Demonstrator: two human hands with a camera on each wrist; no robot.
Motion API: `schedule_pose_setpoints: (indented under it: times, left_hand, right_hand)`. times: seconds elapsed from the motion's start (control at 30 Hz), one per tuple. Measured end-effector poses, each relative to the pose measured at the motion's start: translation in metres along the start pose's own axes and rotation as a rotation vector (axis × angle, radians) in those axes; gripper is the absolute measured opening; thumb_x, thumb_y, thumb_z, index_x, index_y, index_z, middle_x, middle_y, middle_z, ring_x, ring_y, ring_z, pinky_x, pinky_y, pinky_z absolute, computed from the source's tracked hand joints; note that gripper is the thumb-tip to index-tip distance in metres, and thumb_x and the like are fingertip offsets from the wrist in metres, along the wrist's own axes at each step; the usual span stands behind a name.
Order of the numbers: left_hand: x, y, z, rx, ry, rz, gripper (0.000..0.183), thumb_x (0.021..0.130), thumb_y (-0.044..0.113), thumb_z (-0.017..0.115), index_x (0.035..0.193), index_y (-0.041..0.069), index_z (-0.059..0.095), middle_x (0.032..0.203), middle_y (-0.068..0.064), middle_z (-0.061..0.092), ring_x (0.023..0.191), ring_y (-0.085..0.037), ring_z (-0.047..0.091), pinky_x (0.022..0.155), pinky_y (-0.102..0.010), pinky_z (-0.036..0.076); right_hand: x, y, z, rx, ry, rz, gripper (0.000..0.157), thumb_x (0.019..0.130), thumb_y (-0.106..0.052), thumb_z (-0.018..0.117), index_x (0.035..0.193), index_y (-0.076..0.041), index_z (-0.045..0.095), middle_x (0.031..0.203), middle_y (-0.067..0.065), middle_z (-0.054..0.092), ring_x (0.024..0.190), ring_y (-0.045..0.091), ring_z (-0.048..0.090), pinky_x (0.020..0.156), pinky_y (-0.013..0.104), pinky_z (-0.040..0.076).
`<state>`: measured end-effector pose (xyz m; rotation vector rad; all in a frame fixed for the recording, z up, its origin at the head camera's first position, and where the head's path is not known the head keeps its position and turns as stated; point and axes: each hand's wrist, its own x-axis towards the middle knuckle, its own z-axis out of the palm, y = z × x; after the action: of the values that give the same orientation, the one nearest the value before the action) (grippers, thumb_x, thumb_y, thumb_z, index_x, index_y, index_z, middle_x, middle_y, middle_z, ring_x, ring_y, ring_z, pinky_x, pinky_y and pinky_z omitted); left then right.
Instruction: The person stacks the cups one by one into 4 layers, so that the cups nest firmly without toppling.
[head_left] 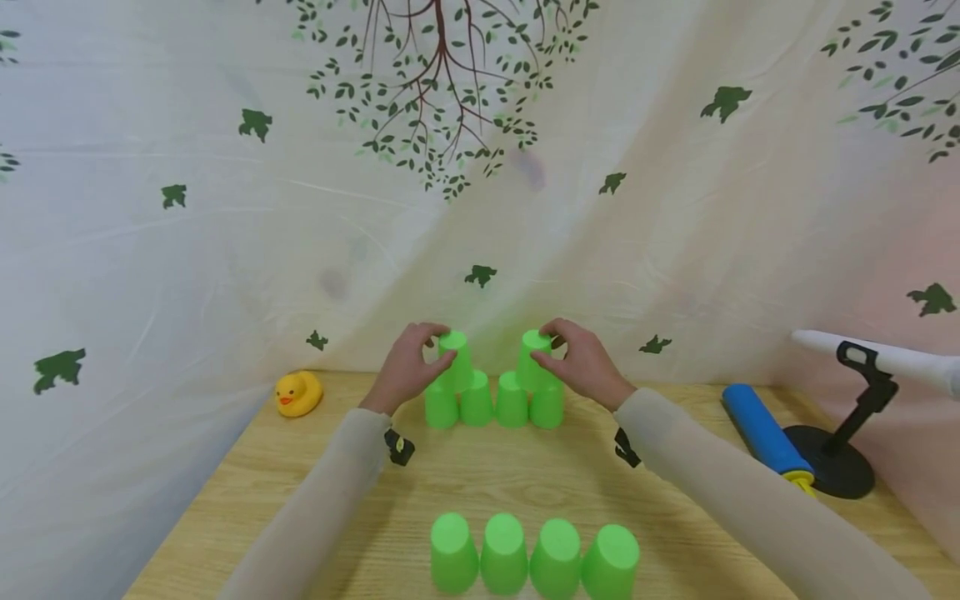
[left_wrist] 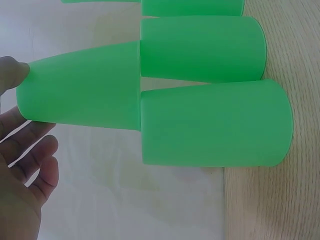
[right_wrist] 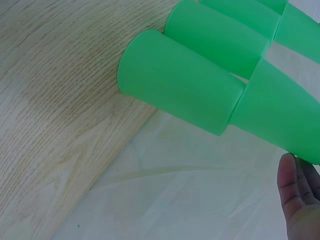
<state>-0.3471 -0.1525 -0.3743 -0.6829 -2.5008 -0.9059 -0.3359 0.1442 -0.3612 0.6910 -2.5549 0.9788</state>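
Both hands are at the far side of the table, each at the top of a small stack of upside-down green cups. My left hand [head_left: 408, 367] pinches the upper left cup [head_left: 459, 354] near its closed end. That cup's rim rests across two lower cups [left_wrist: 215, 125], as the left wrist view shows. On the other side my right hand [head_left: 588, 362] holds the upper right cup [head_left: 528, 372] between thumb and fingers. Two more lower cups [right_wrist: 180, 82] support it in the right wrist view. The lower cups stand side by side in a row.
Nearer on the wooden table [head_left: 480, 475], several upside-down green cups [head_left: 505, 554] form a row. A yellow rubber duck [head_left: 298, 394] sits at the back left. To the right are a blue cylinder [head_left: 767, 429] and a black-based stand [head_left: 832, 462]. A leaf-patterned curtain [head_left: 420, 242] hangs behind.
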Motion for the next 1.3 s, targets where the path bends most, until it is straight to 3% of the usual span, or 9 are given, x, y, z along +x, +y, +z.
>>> schedule_pose_setpoints:
  times: [0.47, 0.8, 1.03, 1.3]
  left_hand:
    - [0.000, -0.002, -0.002, -0.010, 0.002, 0.009, 0.040, 0.091, 0.026, 0.064, 0.123, 0.004, 0.055, 0.113, -0.009, 0.056, 0.094, -0.026, 0.051, 0.079, -0.038, 0.045]
    - [-0.004, -0.003, -0.008, -0.023, -0.009, -0.019, 0.047, 0.090, 0.033, 0.064, 0.127, 0.006, 0.051, 0.116, -0.009, 0.055, 0.097, -0.029, 0.051, 0.080, -0.040, 0.044]
    - [-0.017, -0.008, -0.016, -0.004, 0.002, 0.015, 0.049, 0.090, 0.032, 0.065, 0.126, 0.003, 0.051, 0.115, -0.008, 0.055, 0.095, -0.025, 0.051, 0.079, -0.040, 0.045]
    - [-0.045, -0.007, -0.030, 0.031, -0.011, 0.068, 0.043, 0.089, 0.026, 0.067, 0.123, 0.005, 0.052, 0.114, -0.008, 0.055, 0.095, -0.022, 0.050, 0.077, -0.039, 0.046]
  right_hand:
    - [0.000, -0.001, 0.001, 0.004, -0.010, -0.002, 0.036, 0.089, -0.023, 0.067, 0.117, -0.004, 0.054, 0.114, 0.010, 0.057, 0.098, 0.027, 0.057, 0.079, 0.040, 0.049]
    - [-0.004, 0.000, -0.003, -0.006, -0.017, 0.023, 0.056, 0.088, -0.029, 0.068, 0.132, -0.004, 0.044, 0.118, 0.013, 0.056, 0.102, 0.027, 0.058, 0.082, 0.043, 0.049]
    - [-0.017, 0.003, -0.008, -0.011, 0.000, 0.010, 0.059, 0.088, -0.031, 0.068, 0.134, -0.006, 0.041, 0.123, 0.015, 0.054, 0.106, 0.027, 0.056, 0.079, 0.041, 0.050]
    - [-0.036, 0.004, -0.018, -0.018, 0.015, 0.016, 0.061, 0.088, -0.034, 0.068, 0.135, -0.009, 0.040, 0.122, 0.009, 0.053, 0.108, 0.027, 0.054, 0.077, 0.040, 0.049]
